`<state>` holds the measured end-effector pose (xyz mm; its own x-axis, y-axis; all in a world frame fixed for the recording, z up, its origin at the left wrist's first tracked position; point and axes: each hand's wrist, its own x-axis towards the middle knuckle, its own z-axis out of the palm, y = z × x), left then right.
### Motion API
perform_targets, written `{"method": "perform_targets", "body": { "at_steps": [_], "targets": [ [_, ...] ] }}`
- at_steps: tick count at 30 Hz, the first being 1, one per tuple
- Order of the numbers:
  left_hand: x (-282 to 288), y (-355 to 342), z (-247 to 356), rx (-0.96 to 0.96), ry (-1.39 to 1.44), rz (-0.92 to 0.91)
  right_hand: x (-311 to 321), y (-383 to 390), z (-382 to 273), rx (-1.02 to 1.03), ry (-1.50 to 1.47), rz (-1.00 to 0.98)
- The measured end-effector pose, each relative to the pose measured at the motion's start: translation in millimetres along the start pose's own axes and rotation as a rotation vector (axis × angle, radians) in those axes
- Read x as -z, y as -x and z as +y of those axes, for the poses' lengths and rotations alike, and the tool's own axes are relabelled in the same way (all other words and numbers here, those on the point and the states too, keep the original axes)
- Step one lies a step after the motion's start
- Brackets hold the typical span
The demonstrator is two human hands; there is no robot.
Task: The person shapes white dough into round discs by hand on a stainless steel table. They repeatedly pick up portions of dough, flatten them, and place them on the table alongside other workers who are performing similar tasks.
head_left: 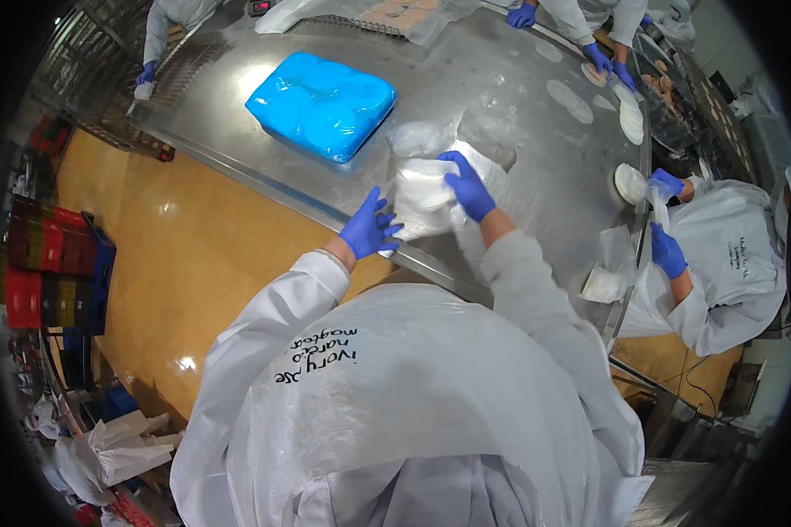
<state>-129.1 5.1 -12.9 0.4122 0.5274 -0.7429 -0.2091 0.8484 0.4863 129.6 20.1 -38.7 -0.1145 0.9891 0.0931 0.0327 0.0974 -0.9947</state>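
Note:
My right hand (472, 189), in a blue glove, grips the right side of a stack of thin white round sheets (424, 184) over the steel table (325, 180). The stack is a little blurred. To its left, my gloved left hand (371, 228) is at the table's near edge, fingers spread and nothing in them. Crumpled clear plastic (420, 138) lies just beyond the stack. Farther left sits a large bundle wrapped in shiny blue film (321, 105), showing several rounded bulges.
At the right edge a co-worker (721, 263) handles white sheets beside another white round stack (629, 184). Flat pale discs (569, 101) lie at the far right, near other gloved workers. A clear bag (605, 283) rests near the right edge. Red and black crates (53, 263) stand on the floor at left.

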Motion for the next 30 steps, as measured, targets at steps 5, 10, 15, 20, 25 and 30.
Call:
{"method": "perform_targets", "body": {
  "at_steps": [5,10,15,20,25,30],
  "targets": [
    [-8,1,5,-0.016,0.264,-0.449,-56,48,-23,-0.303,0.042,0.194],
    [-21,4,15,-0.155,0.345,-0.417,-46,48,-53,-0.275,-0.095,0.266],
    [-62,36,16,-0.510,-0.059,-0.296,-59,48,-76,-0.150,-0.020,0.288],
    [-67,46,31,-0.491,-0.107,-0.343,-35,29,-101,0.261,0.008,0.357],
    [-39,19,34,-0.361,0.043,-0.385,-40,29,-192,0.515,0.052,-0.030],
    [-22,6,32,-0.364,0.085,-0.086,1,12,44,-0.221,1.063,-0.123]
  ]
}}
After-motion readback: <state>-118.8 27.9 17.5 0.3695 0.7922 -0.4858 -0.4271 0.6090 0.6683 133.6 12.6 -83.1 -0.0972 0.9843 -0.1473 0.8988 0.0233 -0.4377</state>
